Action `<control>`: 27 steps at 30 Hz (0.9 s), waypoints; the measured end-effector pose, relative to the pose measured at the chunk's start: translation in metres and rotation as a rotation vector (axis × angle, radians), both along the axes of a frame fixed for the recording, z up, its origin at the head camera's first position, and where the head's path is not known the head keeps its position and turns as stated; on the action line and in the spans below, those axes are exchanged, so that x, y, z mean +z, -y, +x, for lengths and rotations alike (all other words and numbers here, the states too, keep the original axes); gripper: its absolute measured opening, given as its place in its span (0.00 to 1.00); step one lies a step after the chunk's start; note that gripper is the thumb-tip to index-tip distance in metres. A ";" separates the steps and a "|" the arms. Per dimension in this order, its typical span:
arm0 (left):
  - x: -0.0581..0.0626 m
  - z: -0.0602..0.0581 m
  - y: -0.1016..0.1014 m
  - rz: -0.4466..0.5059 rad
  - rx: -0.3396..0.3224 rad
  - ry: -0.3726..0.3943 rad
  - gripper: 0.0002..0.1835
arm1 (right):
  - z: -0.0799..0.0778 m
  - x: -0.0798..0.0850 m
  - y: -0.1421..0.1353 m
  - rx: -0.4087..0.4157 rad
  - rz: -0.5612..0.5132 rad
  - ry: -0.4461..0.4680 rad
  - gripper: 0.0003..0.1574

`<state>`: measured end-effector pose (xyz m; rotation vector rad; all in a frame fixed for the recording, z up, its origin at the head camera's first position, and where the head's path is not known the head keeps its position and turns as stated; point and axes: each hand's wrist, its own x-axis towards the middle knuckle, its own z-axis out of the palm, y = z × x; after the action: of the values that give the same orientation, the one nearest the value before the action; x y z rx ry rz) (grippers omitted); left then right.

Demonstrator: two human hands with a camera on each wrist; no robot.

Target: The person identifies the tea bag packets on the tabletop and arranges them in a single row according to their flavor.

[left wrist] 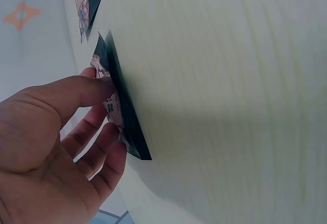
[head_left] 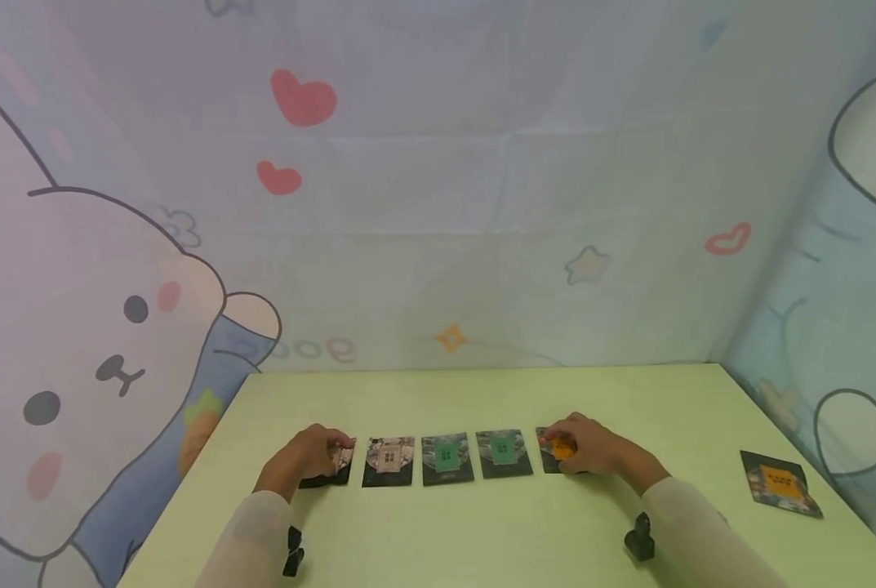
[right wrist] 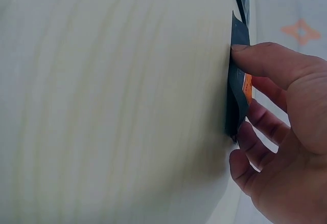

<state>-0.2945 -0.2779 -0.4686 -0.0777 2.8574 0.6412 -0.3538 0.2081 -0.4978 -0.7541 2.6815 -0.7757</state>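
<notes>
My left hand [head_left: 309,454] grips a dark sachet with a pink label [left wrist: 127,127] at the left end of a row of flat sachets. In the left wrist view its thumb lies on the label side, with the other fingers at the far edge and one end. At the row's right end, my right hand [head_left: 592,446] holds a dark sachet with an orange label [right wrist: 238,92] between its thumb and fingers. Between the hands lie another pink-labelled sachet [head_left: 389,462] and two green-labelled sachets, one left [head_left: 447,459] and one right [head_left: 504,454].
A separate orange-labelled sachet [head_left: 781,483] lies at the right side of the pale yellow-green table [head_left: 482,539]. Behind the table hangs a cartoon-printed cloth [head_left: 438,204], which also covers both sides. Small black objects show beside the left sleeve [head_left: 294,553] and right sleeve [head_left: 639,539].
</notes>
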 end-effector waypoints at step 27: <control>0.005 0.005 -0.004 0.025 0.037 0.008 0.28 | -0.001 -0.005 0.011 -0.014 -0.012 -0.001 0.31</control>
<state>-0.2894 -0.2742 -0.4636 -0.1284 2.8461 0.6822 -0.3546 0.1974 -0.5025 -0.7397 2.6884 -0.7963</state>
